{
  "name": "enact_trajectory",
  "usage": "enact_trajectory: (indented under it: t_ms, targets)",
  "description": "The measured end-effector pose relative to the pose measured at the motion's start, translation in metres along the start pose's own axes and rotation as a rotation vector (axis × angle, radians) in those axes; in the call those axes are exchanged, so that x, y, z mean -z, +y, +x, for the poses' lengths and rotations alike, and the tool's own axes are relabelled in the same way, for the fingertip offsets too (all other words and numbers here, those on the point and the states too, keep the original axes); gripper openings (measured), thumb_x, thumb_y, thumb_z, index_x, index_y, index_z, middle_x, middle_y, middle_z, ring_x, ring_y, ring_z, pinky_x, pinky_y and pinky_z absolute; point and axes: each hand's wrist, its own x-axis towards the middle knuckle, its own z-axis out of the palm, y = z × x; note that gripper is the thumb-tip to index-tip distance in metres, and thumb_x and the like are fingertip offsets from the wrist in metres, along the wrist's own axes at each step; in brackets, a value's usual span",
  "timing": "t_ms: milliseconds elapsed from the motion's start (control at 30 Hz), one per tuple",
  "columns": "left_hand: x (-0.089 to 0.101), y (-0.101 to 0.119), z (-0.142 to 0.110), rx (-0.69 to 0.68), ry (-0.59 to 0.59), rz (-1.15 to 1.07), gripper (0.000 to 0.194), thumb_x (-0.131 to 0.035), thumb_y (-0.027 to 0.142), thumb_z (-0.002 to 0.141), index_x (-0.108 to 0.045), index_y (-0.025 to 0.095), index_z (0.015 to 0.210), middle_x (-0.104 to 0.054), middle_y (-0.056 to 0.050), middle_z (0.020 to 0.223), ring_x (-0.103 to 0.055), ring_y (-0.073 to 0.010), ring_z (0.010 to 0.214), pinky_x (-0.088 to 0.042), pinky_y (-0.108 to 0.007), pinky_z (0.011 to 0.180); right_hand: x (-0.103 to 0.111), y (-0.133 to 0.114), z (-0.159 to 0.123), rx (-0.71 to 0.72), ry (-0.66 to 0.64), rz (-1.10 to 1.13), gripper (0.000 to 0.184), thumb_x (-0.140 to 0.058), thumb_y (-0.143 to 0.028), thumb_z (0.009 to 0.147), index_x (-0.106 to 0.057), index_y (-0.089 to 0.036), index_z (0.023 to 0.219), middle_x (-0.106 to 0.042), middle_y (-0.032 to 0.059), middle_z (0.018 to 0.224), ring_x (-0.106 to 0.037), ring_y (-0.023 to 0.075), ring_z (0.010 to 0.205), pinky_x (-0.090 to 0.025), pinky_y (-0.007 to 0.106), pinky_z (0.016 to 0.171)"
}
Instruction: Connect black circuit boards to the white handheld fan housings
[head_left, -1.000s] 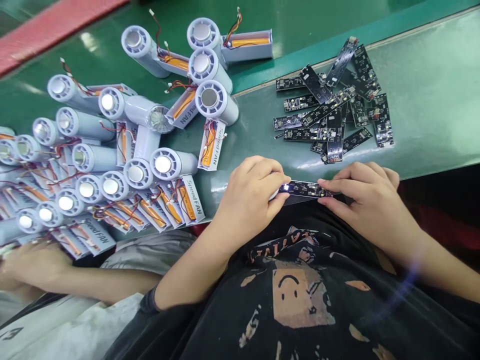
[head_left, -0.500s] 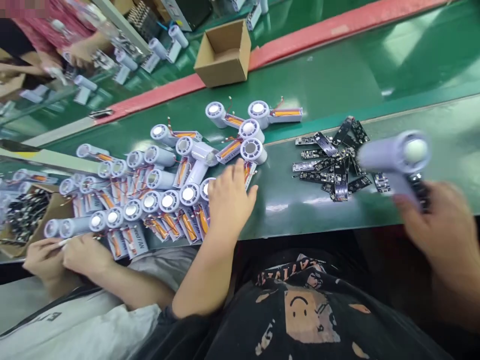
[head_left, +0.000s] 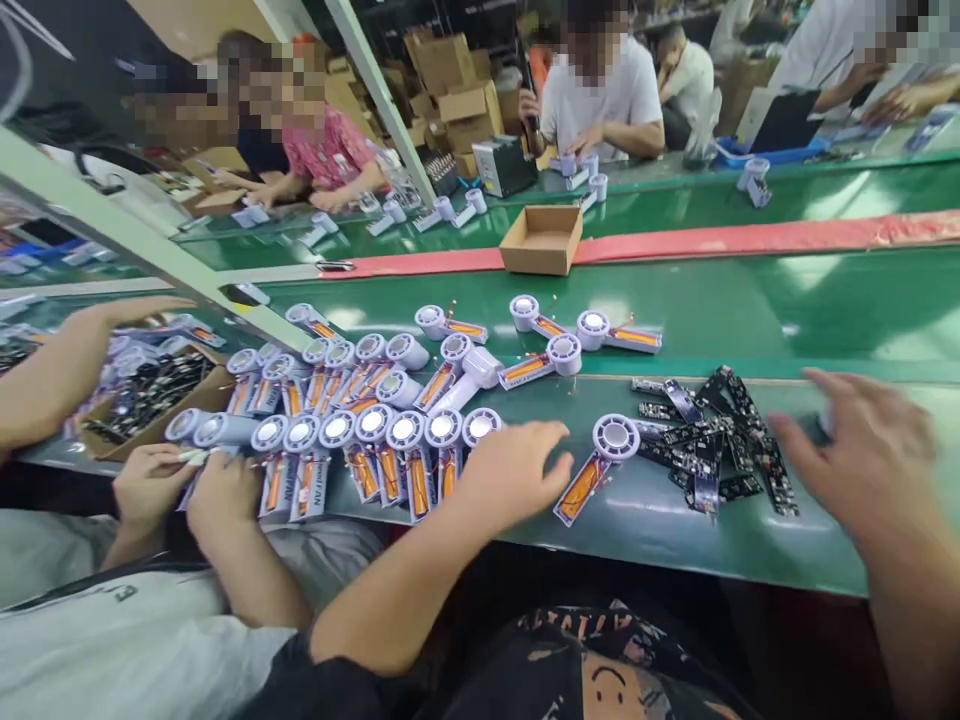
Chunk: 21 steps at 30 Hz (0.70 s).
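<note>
My left hand (head_left: pixel 517 465) hovers over the bench with its thumb and fingers apart, holding nothing. Just right of it lies a handheld fan (head_left: pixel 616 438), its handle uncovered to show an orange battery and thin wires. My right hand (head_left: pixel 874 450) is at the right, smeared by motion, fingers spread; a small pale patch shows behind it that I cannot make out. Between the hands is a loose pile of black circuit boards (head_left: pixel 720 445). A row of similar purple fans (head_left: pixel 405 430) stands left of my left hand.
At my left, a co-worker's hands (head_left: pixel 184 490) pinch something small and white. Beyond them is a carton (head_left: pixel 217 385) full of black parts. An open cardboard box (head_left: pixel 541 255) sits by the red strip (head_left: pixel 712 243). A slanted pale post (head_left: pixel 172 255) crosses the left side.
The view has tilted up. The fan near my left hand now lies apart from the group, closer to the boards. My right hand no longer visibly grips the purple fan it held up.
</note>
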Motion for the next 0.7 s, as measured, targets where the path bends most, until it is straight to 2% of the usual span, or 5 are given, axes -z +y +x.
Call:
enact_trajectory:
  t_ms: [133,200,267,533,700]
  targets:
    - [0.043,-0.017,0.062,0.233,-0.006,0.161,0.036,-0.058,0.029,0.095,-0.057,0.013,0.128,-0.063,-0.014,0.125,-0.062,-0.0277,0.114,-0.053,-0.047,0.096,-0.032,-0.056,0.111,-0.112,-0.409,-0.028,0.055,-0.048,-0.038,0.096,-0.041,-0.015,0.146,-0.042,0.0193,0.151,-0.037,0.0354,0.14,-0.034,0.053,0.111]
    - [0.053,-0.019,0.086,0.246,-0.053,0.171,0.038,-0.062,0.036,0.094,-0.058,0.015,0.125,-0.061,-0.011,0.126,-0.063,-0.0238,0.109,-0.056,-0.045,0.092,-0.055,-0.076,0.154,-0.083,-0.474,-0.023,0.056,-0.06,-0.034,0.092,-0.046,-0.014,0.142,-0.048,0.0199,0.145,-0.044,0.0334,0.134,-0.038,0.053,0.109]
    - [0.056,-0.018,0.093,0.231,-0.067,0.163,0.037,-0.062,0.036,0.095,-0.058,0.016,0.125,-0.061,-0.01,0.126,-0.063,-0.023,0.108,-0.056,-0.044,0.09,-0.074,-0.089,0.186,-0.071,-0.577,-0.015,0.042,-0.061,-0.038,0.094,-0.056,-0.018,0.13,-0.059,0.0109,0.131,-0.059,0.0249,0.115,-0.05,0.048,0.097]
    - [0.044,-0.019,0.02,0.166,0.058,0.084,0.029,-0.057,0.03,0.097,-0.059,0.015,0.122,-0.064,-0.011,0.118,-0.066,-0.0213,0.101,-0.057,-0.04,0.088,-0.118,-0.144,0.254,-0.066,-0.731,0.035,0.037,-0.06,-0.039,0.095,-0.058,-0.017,0.125,-0.061,0.0095,0.126,-0.063,0.0216,0.107,-0.055,0.043,0.09]
    - [0.03,-0.017,0.03,0.287,0.039,0.066,0.034,-0.059,0.035,0.096,-0.059,0.014,0.123,-0.064,-0.011,0.12,-0.065,-0.0224,0.105,-0.057,-0.043,0.089,-0.132,-0.17,0.262,-0.093,-0.82,0.033,0.038,-0.06,-0.04,0.095,-0.058,-0.017,0.126,-0.061,0.0093,0.126,-0.063,0.0219,0.107,-0.055,0.044,0.09]
